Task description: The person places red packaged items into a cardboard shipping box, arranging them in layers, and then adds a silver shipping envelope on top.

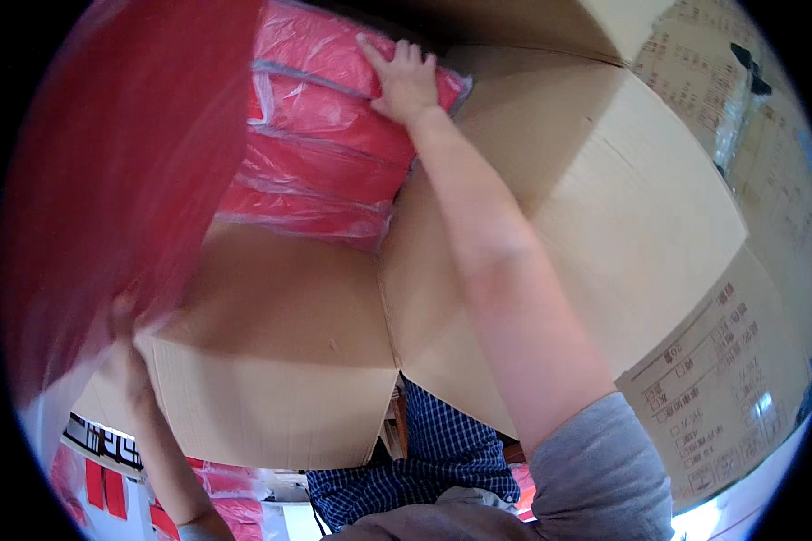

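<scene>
Inside the large open cardboard box (271, 311) lies a row of red packages in clear plastic (320, 149). My right hand (408, 86) reaches deep into it and rests on these packages, fingers spread. At the left, a big red plastic-wrapped package (126, 171) is raised over the box's left side, smeared by motion. My left hand (128, 338) grips its lower edge; the fingers are blurred and partly hidden. That package covers the left end of the row.
The box's flaps stand folded outward, one broad flap (650, 234) to the right. Beyond it is another printed, taped carton (708, 86). More red packages (235, 514) lie below, at the lower left. Dark checked cloth (451, 442) shows between the near flaps.
</scene>
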Demonstrator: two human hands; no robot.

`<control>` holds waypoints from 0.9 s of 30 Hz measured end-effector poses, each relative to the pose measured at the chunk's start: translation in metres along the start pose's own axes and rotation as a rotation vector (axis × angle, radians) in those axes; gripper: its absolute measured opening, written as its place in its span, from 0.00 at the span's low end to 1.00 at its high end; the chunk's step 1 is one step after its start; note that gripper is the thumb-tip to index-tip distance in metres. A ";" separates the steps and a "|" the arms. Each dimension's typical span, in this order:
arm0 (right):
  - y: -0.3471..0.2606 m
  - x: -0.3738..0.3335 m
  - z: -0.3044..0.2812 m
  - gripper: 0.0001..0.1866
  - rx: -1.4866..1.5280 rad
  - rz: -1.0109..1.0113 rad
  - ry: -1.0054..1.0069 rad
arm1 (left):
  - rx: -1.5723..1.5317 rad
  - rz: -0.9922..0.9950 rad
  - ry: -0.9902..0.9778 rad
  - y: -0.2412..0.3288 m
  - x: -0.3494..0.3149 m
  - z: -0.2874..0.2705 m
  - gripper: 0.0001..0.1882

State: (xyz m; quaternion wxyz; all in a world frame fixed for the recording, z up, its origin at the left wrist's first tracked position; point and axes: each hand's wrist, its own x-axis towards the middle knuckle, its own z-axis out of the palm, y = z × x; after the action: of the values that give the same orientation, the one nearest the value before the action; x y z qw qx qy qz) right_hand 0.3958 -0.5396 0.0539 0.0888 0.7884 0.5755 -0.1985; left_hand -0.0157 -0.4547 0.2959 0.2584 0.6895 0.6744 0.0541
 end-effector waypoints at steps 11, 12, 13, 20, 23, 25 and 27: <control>-0.017 -0.100 -0.160 0.33 0.116 -0.189 0.395 | -0.627 -0.087 0.384 0.100 -0.055 -0.169 0.35; -0.037 -0.105 -0.175 0.29 0.118 -0.189 0.416 | -0.622 -0.121 0.432 0.113 -0.069 -0.176 0.35; -0.057 -0.111 -0.188 0.25 0.120 -0.188 0.432 | -0.614 -0.160 0.476 0.128 -0.085 -0.178 0.34; -0.162 -0.154 -0.255 0.25 -0.576 -0.319 0.059 | -0.364 -0.191 0.378 0.132 -0.132 -0.202 0.32; -0.181 -0.151 -0.253 0.25 -0.667 -0.410 0.053 | -0.393 -0.119 0.365 0.087 -0.130 -0.210 0.33; -0.196 -0.144 -0.251 0.25 -0.669 -0.418 0.107 | -0.483 -0.187 0.285 0.065 -0.130 -0.210 0.37; -0.211 -0.138 -0.247 0.25 -0.668 -0.432 0.144 | -0.444 -0.258 0.271 0.053 -0.138 -0.206 0.37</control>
State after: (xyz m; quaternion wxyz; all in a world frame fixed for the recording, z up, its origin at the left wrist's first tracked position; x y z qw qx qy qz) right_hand 0.2130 -0.5011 0.3537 0.2560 0.5891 0.7653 0.0410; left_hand -0.0666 -0.5263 0.5339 0.3153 0.5110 0.7566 0.2589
